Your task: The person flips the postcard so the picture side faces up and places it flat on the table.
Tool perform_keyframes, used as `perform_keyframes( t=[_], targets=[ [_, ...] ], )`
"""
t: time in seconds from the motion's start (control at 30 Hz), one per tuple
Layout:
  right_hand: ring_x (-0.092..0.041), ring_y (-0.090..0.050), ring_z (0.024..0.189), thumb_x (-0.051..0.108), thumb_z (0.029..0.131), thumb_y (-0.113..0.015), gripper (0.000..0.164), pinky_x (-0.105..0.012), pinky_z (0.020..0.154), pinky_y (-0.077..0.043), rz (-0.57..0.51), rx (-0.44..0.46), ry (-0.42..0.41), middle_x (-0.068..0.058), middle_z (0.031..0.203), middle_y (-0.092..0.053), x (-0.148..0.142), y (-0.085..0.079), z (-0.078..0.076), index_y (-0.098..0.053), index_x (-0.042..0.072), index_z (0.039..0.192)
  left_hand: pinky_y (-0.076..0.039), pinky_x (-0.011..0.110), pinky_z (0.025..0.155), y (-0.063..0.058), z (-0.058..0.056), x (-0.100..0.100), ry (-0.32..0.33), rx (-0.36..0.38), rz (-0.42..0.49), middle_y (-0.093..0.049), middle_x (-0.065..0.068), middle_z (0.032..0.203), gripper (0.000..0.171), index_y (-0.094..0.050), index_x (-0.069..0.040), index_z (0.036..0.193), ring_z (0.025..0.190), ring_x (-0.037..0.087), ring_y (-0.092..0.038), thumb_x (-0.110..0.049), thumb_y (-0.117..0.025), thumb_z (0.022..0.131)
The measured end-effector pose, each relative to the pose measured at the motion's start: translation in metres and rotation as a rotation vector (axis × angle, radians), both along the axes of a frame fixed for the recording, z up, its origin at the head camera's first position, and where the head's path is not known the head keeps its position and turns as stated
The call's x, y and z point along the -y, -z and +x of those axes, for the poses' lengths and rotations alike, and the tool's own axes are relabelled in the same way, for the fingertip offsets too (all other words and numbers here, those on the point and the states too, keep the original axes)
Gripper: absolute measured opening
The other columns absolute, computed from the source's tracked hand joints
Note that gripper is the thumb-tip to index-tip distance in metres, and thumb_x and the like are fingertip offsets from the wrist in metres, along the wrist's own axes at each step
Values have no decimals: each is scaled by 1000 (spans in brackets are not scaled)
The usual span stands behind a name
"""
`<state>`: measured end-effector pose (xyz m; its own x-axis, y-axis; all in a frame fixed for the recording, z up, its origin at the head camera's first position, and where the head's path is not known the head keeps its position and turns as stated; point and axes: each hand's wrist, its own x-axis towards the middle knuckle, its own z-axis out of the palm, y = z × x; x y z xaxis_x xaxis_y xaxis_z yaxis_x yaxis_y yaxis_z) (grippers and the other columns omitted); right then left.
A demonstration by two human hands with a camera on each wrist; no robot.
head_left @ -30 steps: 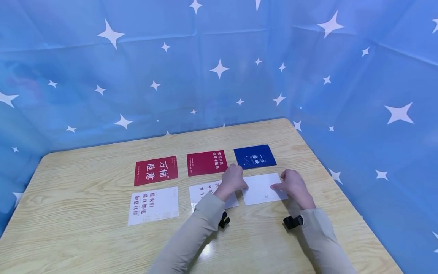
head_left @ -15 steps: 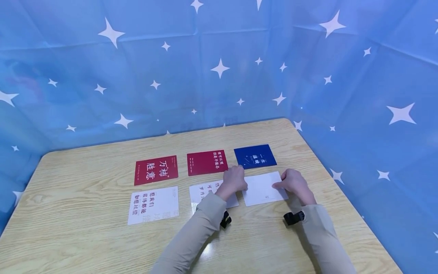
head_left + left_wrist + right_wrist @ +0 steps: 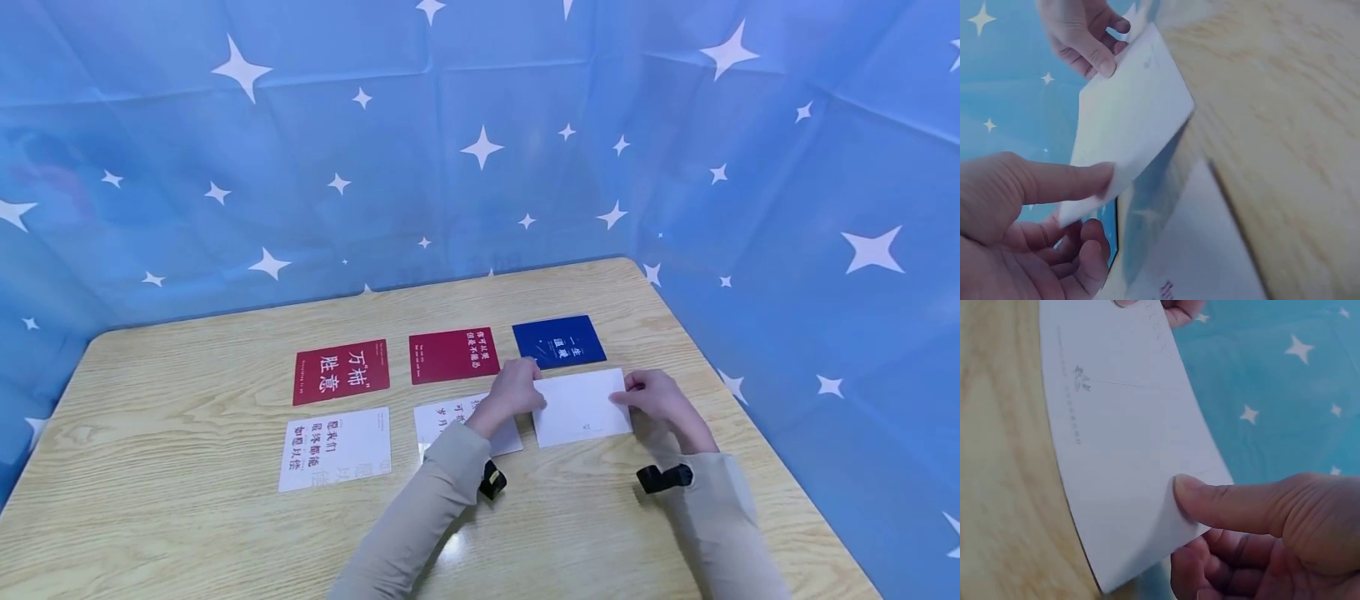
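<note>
Both hands hold a white postcard (image 3: 579, 410) between them, its plain side with a small faint printed mark facing up. In the left wrist view, the left hand (image 3: 1029, 219) pinches one end, thumb on top and fingers curled underneath. The right hand (image 3: 1260, 525) grips the other end the same way, as the right wrist view shows. The postcard is tilted, its near part lifted over the table in the left wrist view. Just behind it lies a blue card (image 3: 558, 342) with white lettering. Left of it, a white lettered card (image 3: 442, 421) is partly hidden by the left hand and sleeve.
Two red cards, the left red card (image 3: 341, 372) and the middle red card (image 3: 453, 356), lie in the back row. A white card (image 3: 335, 450) with dark lettering lies at front left. The wooden table (image 3: 187, 517) meets a blue star-patterned curtain (image 3: 337, 150) behind and at right.
The right hand has shifted slightly right and now pinches the postcard's right end. The postcard has tilted up a little between the hands. The other cards stay put.
</note>
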<state>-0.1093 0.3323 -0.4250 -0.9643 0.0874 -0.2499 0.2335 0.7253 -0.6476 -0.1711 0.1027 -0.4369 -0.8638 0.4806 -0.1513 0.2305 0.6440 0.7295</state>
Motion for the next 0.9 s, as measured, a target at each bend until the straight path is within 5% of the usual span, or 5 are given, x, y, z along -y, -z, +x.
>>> perform_keyframes(
  t=[0.23, 0.5, 0.9],
  targets=[
    [-12, -38, 57, 11, 90, -61, 19, -24, 50, -34, -97, -37, 24, 2, 61, -41, -6, -13, 3, -50, -1, 82, -36, 20, 52, -11, 1, 8, 18, 23, 115, -53, 3, 69, 19, -59, -3, 93, 61, 13, -47, -7, -71, 79],
    [-12, -44, 59, 10, 89, -63, 18, -24, 49, -37, -107, -106, 39, -1, 68, -52, -7, -24, 6, -53, -5, 89, -36, 17, 55, -9, 0, 10, 42, -17, 214, -49, 1, 69, 16, -61, 1, 90, 66, 12, -45, 5, -69, 76],
    [-8, -51, 66, 10, 87, -66, 21, -29, 56, -47, -151, -198, 74, 4, 71, -57, -14, -28, 10, -55, -9, 87, -43, 18, 60, -10, 2, 11, -22, -46, 357, -62, 5, 73, 5, -66, 0, 75, 67, 10, -49, 1, -69, 79]
  ],
)
